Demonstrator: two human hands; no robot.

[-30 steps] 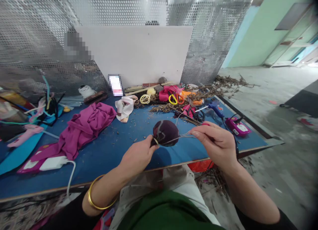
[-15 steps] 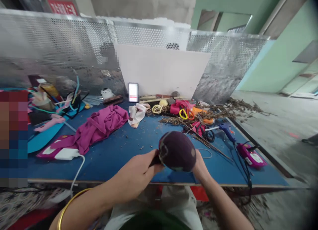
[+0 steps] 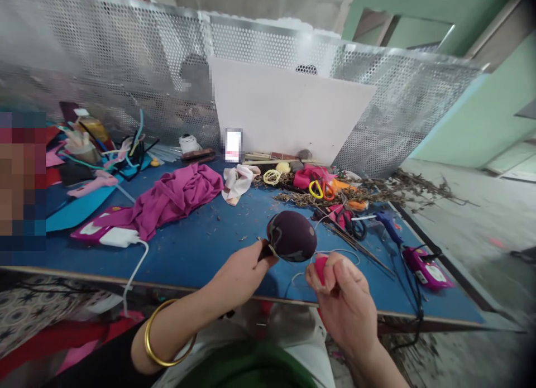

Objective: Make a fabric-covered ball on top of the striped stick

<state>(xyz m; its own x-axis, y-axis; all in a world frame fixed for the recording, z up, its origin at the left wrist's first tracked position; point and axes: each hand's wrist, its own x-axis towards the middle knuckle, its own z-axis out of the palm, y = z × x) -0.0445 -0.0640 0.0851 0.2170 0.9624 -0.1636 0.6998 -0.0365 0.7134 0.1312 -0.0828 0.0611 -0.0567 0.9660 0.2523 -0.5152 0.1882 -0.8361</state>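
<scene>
My left hand [image 3: 240,271] is closed around the narrow neck of a dark purple stuffed cloth ball [image 3: 292,236], holding it just above the blue table [image 3: 201,240]. My right hand [image 3: 343,298], lower and to the right of the ball, is closed on a small pink object [image 3: 321,267]. A thin pale thread [image 3: 335,254] loops from the ball toward that hand. A gold bangle [image 3: 161,343] circles my left wrist.
On the table lie a magenta cloth [image 3: 171,198], a white charger with cable [image 3: 119,237], scissors [image 3: 320,188], dry twigs [image 3: 301,198], a blue glue gun [image 3: 387,223] and a pink device [image 3: 425,268]. A perforated metal screen [image 3: 104,70] and white board [image 3: 288,114] stand behind. A blurred person sits at far left.
The ball was raised close to the camera, then lowered. My right hand came out from behind the ball and now grips a pink object. The view lifted and shifted.
</scene>
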